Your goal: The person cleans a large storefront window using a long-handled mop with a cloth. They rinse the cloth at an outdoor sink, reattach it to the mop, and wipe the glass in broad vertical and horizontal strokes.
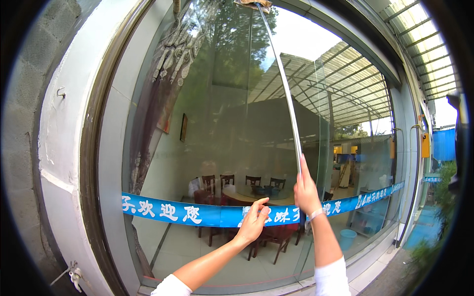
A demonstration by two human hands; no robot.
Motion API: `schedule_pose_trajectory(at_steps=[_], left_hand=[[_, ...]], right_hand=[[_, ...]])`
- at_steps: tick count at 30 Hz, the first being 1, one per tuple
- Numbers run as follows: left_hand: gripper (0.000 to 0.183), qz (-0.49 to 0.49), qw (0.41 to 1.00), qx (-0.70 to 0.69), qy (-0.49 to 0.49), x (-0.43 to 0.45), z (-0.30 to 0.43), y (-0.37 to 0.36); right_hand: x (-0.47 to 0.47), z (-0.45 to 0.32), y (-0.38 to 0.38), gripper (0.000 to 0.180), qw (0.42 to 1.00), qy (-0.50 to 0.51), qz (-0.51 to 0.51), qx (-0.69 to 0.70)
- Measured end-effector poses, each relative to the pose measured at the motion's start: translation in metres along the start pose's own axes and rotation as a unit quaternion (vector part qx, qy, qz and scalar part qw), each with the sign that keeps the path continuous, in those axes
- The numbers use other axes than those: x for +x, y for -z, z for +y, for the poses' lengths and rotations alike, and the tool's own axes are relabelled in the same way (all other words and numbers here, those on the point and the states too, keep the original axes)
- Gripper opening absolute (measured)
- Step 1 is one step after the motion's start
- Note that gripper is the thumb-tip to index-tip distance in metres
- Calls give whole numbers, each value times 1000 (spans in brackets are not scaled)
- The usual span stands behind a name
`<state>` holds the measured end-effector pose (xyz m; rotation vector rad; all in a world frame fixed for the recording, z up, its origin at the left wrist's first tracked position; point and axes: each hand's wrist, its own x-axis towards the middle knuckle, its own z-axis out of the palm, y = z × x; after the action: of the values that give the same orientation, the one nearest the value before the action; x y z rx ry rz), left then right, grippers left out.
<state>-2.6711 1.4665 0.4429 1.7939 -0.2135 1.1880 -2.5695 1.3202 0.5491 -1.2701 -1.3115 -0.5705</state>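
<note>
A long metal pole runs up across a large glass window pane. My right hand is closed round its lower part, index finger stretched along the shaft. At the pole's top end a brownish cloth-covered head lies at the upper part of the glass, partly cut off by the picture's edge. My left hand holds nothing; its fingers are apart and slightly bent, in front of a blue lettered strip on the glass, to the left of the pole.
A brown-edged white wall with a hook and a tap stands at the left. Behind the glass are a patterned curtain, a round table with chairs, and a blue bucket. Green foliage is at the lower right.
</note>
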Motion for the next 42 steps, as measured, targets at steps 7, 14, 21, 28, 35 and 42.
schedule_pose_trajectory(at_steps=[7,14,21,28,35,42], left_hand=[[39,42,998,19,38,0,9,22],[49,112,993,20,23,-57,26,-43],[64,-6,966,4,257,-341,-8,-180],[43,12,899,99,427,-507,-14,-208],[55,77,994,16,80,-299,-6,-77],[44,138,988,28,64,-294,14,48]], right_hand=[[121,-58,-41,54,997,-78,-21,-6],[-101,10,-19,57,998,45,10,-43],[-559,-9,43,57,949,-268,-161,-43],[-731,-56,56,53,856,-448,-258,-14],[-520,-13,-51,54,962,-244,-118,-28],[-122,-40,-100,57,999,26,-23,-12]])
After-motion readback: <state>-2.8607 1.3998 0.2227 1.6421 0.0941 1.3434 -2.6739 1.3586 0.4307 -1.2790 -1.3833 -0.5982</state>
